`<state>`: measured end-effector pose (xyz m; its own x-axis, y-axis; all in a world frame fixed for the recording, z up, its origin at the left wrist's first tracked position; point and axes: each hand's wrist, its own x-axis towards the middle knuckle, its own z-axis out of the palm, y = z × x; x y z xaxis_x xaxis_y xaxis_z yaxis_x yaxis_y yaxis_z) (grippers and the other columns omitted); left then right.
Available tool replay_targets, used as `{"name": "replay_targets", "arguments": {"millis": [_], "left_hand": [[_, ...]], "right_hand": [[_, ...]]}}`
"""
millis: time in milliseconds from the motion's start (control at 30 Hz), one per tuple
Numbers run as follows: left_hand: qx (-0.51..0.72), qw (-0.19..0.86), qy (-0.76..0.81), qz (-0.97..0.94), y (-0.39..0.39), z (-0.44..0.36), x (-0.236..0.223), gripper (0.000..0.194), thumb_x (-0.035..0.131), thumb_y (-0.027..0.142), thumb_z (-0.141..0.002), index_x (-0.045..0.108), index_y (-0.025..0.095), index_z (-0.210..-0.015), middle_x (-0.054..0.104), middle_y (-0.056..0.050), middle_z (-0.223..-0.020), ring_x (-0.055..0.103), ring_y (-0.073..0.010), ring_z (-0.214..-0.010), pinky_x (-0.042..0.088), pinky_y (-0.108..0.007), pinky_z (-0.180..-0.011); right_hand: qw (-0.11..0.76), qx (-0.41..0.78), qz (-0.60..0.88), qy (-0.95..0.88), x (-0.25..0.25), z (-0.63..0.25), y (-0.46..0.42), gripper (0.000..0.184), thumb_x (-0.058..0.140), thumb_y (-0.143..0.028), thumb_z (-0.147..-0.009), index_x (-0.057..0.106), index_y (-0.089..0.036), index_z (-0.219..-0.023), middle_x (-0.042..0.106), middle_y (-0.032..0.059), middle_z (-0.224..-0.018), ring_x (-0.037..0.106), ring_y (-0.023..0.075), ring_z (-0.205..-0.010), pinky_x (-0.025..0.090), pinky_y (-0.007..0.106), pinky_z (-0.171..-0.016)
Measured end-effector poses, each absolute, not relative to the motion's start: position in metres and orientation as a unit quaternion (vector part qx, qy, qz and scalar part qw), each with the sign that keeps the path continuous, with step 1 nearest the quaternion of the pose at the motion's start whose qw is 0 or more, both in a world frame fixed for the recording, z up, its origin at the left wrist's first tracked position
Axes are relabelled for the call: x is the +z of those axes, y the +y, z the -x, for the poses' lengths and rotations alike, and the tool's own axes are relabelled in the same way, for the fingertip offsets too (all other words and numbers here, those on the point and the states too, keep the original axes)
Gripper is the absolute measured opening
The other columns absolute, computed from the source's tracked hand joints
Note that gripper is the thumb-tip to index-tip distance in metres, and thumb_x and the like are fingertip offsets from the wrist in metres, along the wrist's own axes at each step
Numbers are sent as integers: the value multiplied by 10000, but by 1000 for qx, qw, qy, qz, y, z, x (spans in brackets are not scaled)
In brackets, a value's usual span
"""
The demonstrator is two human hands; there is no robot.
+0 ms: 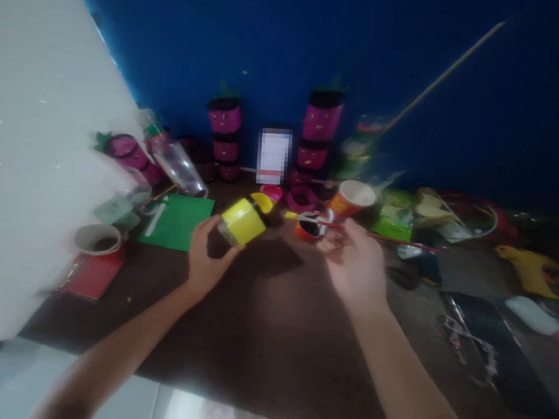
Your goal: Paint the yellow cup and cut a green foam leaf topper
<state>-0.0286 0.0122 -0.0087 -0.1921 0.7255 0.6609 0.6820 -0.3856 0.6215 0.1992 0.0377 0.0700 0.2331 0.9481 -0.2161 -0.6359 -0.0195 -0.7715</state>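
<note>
My left hand (206,255) grips a yellow cylinder (244,223) with a black band at its upper end, tilted above the dark table (254,333). My right hand (356,263) is closed on a thin red-handled paintbrush (328,224), whose pale yellowish tip points left toward the cylinder, apart from it. Just behind the brush stands a small orange cup (306,230) with dark contents. An orange paper cup (350,201) is tilted beside it. Beyond the cylinder are a yellow round piece (262,202) and a pink pot (273,192). The picture is blurred.
Pink-and-black figures (226,138) stand along the blue wall (288,47), near a clear bottle (179,163). At left are green paper (180,223) and a cup (97,240). At right lie a dark phone (497,352) and a yellow glue gun (529,269).
</note>
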Motion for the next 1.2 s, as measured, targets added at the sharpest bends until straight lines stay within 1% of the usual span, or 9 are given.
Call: {"name": "replay_targets", "arguments": {"millis": [200, 367, 467, 533, 600, 700, 900, 1067, 1200], "left_hand": [[572, 70, 550, -605, 17, 32, -18, 634, 749, 330, -696, 470, 210, -1253, 521, -110, -1214, 501, -252, -1169, 461, -436, -965], [594, 98, 545, -583, 21, 33, -21, 661, 771, 351, -664, 474, 220, -1239, 491, -110, -1237, 487, -258, -1189, 503, -412, -925], [629, 148, 538, -541, 24, 32, -22, 657, 775, 353, -659, 468, 227, -1226, 504, -100, -1232, 498, -248, -1195, 486, -402, -958], [652, 187, 538, -500, 27, 32, -24, 644, 771, 355, -665, 460, 229, -1214, 518, -101, -1224, 517, -238, -1187, 480, -388, -969], [666, 210, 546, -463, 30, 33, -25, 626, 770, 353, -668, 459, 225, -1197, 534, -105, -1206, 534, -232, -1175, 479, -376, -970], [672, 218, 549, -446, 33, 34, -27, 604, 772, 338, -666, 466, 223, -1174, 538, -107, -1199, 534, -230, -1181, 478, -368, -971], [663, 210, 551, -461, 33, 33, -27, 604, 776, 337, -658, 470, 230, -1167, 539, -102, -1188, 535, -232, -1176, 500, -367, -944], [661, 219, 553, -458, 31, 32, -25, 611, 785, 324, -642, 477, 226, -1160, 529, -106, -1199, 535, -238, -1172, 504, -373, -935], [659, 225, 554, -456, 31, 31, -25, 602, 789, 316, -634, 487, 226, -1146, 537, -101, -1186, 530, -241, -1177, 501, -386, -939]], "right_hand": [[635, 646, 385, -178, 69, -204, 38, 135, 718, -182, -666, 593, -152, -706, 568, -34, -562, 513, 55, -486, 428, 162, -432], [623, 625, 375, -283, 63, -206, 40, 145, 732, -194, -666, 590, -187, -697, 609, -41, -595, 581, 72, -566, 484, 179, -524], [617, 578, 389, -365, 56, -204, 48, 168, 731, -300, -702, 597, -206, -743, 642, -32, -640, 617, 101, -601, 512, 228, -576], [603, 546, 395, -427, 52, -201, 56, 223, 680, -412, -749, 601, -205, -776, 639, -22, -639, 621, 116, -594, 512, 253, -579], [579, 502, 413, -492, 50, -197, 66, 278, 630, -473, -781, 592, -198, -788, 628, -21, -623, 610, 116, -566, 503, 261, -578], [539, 419, 449, -576, 51, -190, 82, 256, 610, -450, -801, 571, -197, -793, 645, -12, -653, 614, 123, -590, 489, 271, -615], [425, 285, 467, -722, 53, -175, 102, 108, 556, -281, -846, 591, -219, -764, 656, -3, -652, 615, 164, -634, 470, 303, -693], [420, 263, 465, -733, 51, -166, 108, 144, 502, -264, -868, 592, -219, -765, 660, 15, -679, 624, 181, -646, 478, 317, -715], [419, 268, 477, -725, 48, -161, 110, 162, 505, -246, -867, 598, -218, -737, 625, 3, -612, 619, 179, -614, 484, 339, -738]]}}
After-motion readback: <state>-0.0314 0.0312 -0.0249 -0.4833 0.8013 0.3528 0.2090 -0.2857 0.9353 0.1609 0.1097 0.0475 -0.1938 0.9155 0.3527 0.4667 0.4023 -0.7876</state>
